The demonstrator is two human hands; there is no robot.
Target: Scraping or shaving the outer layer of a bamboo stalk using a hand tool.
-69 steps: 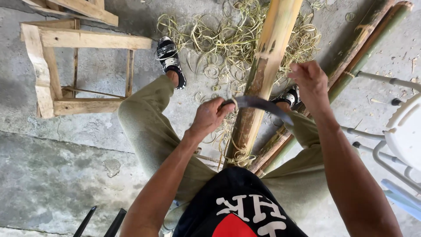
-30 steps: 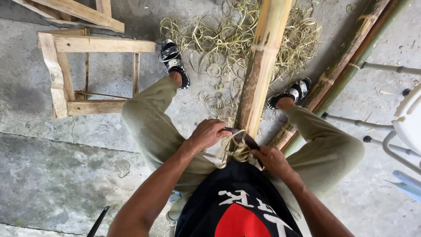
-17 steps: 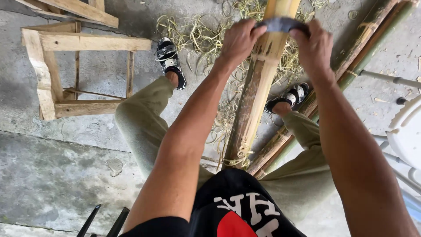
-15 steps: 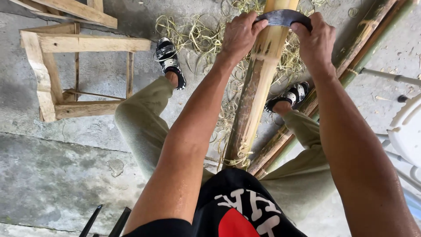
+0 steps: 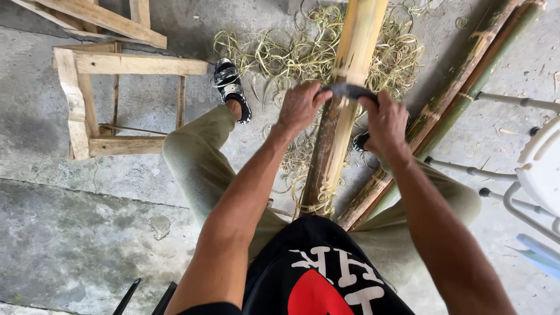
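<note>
A thick bamboo pole runs from my lap away over the concrete floor, pale where its skin is scraped off. A dark curved blade lies across the pole. My left hand grips the blade's left end and my right hand grips its right end, both with fingers closed. The pole's near end rests between my knees, with curled shavings hanging from it.
A heap of thin curled bamboo shavings covers the floor ahead. Two more bamboo poles lie at the right. A wooden frame stands at the left, a white metal-legged chair at the right. My sandalled left foot is beside the shavings.
Both hands have pulled the blade back along the pole toward me from the far reach of half a second ago. Before that they had swung it forward from near my lap.
</note>
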